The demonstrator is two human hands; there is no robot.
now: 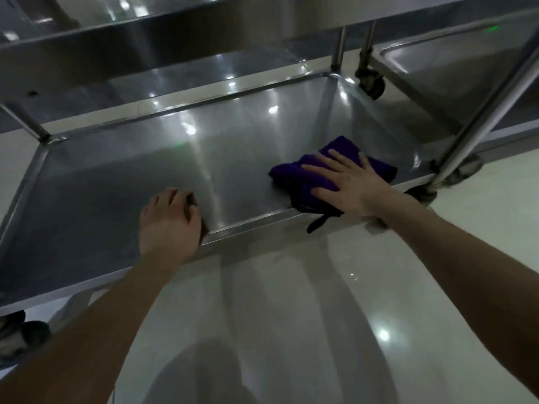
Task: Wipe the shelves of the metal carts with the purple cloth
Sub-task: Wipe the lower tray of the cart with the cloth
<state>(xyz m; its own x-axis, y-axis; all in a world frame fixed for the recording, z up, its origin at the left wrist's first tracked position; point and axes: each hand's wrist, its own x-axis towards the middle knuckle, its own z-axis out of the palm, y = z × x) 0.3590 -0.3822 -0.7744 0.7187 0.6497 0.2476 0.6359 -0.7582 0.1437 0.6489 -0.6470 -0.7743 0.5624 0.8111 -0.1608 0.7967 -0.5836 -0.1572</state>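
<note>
The bottom shelf of a steel cart fills the middle of the view, a shallow tray with a raised rim. A folded purple cloth lies in its near right corner, one dark tag hanging over the rim. My right hand presses flat on the cloth with fingers spread. My left hand is curled over the shelf's near rim at the middle, gripping it.
The cart's upper shelf overhangs at the top. A second steel cart stands to the right, its post and casters close to the cloth. Glossy white floor lies below. Dark shoes show at the lower left.
</note>
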